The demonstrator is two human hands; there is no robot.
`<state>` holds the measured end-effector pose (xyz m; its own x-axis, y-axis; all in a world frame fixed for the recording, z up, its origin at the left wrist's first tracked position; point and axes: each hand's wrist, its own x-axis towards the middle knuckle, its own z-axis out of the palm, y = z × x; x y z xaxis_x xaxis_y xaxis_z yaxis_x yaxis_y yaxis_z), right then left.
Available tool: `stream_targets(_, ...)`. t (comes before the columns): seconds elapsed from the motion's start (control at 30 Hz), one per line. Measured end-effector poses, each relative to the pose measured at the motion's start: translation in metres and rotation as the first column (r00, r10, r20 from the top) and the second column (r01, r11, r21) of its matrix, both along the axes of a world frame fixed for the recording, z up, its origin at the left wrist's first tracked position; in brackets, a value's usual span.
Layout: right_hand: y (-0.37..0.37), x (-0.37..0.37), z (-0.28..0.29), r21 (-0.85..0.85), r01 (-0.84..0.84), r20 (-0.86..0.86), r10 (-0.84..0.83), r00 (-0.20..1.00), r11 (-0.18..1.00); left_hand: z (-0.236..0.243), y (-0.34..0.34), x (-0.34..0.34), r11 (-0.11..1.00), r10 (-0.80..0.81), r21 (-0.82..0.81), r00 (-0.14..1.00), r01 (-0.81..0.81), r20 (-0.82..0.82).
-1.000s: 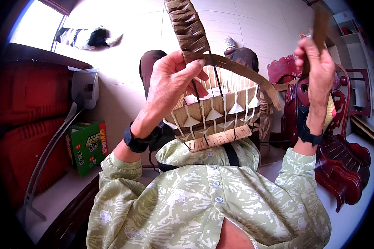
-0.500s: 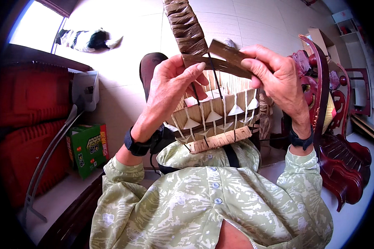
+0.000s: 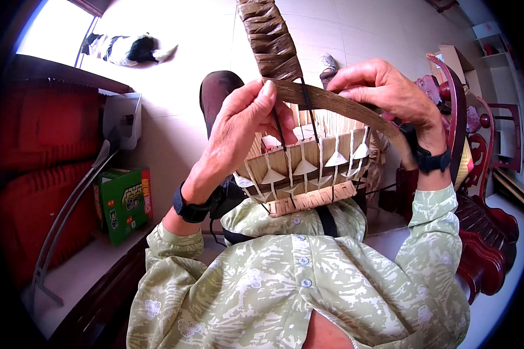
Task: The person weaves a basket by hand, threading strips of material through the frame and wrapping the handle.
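Note:
A basket (image 3: pixel 308 157) of pale woven strips sits on my lap, with white cords and small white triangles along its side. From it rises a handle (image 3: pixel 269 41) wrapped in brown strip, its lower part showing bare dark rods. My left hand (image 3: pixel 239 113) is closed at the base of the wrapping, thumb and fingers pinching a flat brown strip (image 3: pixel 337 103). The strip crosses in front of one dark rod and curves down right to a loose end. My right hand (image 3: pixel 393 93) hovers over the strip, thumb and forefinger slightly apart; its other fingertips are partly hidden.
Carved dark-red wooden chairs (image 3: pixel 457 110) stand at the right. On the left are red cushions (image 3: pixel 46 139), a grey stand with a curved metal leg (image 3: pixel 70 215) and a green box (image 3: pixel 121 203). A black-and-white animal (image 3: pixel 128 49) lies on the pale floor (image 3: pixel 198 35).
My right hand has let go of the folded strip and moved slightly right. The strip's free end now hangs down to the right. My left hand still pinches it by the handle.

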<state>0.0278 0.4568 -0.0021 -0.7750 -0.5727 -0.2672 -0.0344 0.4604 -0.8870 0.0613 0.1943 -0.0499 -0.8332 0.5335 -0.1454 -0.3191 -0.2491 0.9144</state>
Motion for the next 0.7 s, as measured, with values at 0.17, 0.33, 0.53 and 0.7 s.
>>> stream_targets(0.17,-0.006,-0.004,-0.009,-0.104,0.066,0.085,-0.057,0.995,0.992,-0.002,-0.001,0.000,0.999,0.021,0.026,0.998,-0.022,0.062)
stream_targets(0.33,-0.009,-0.009,-0.015,-0.166,0.089,0.101,-0.073,0.992,0.982,-0.001,0.002,0.001,0.999,0.030,0.026,0.998,-0.032,0.063)
stream_targets(0.53,-0.017,-0.007,-0.022,-0.221,0.182,0.113,-0.160,0.981,0.958,0.005,0.001,0.002,0.999,0.049,-0.017,0.994,-0.048,0.098)
stream_targets(0.7,-0.017,-0.009,-0.027,-0.249,0.149,0.083,-0.132,0.988,0.957,0.001,-0.001,-0.002,0.999,0.049,0.007,0.990,-0.051,0.129)
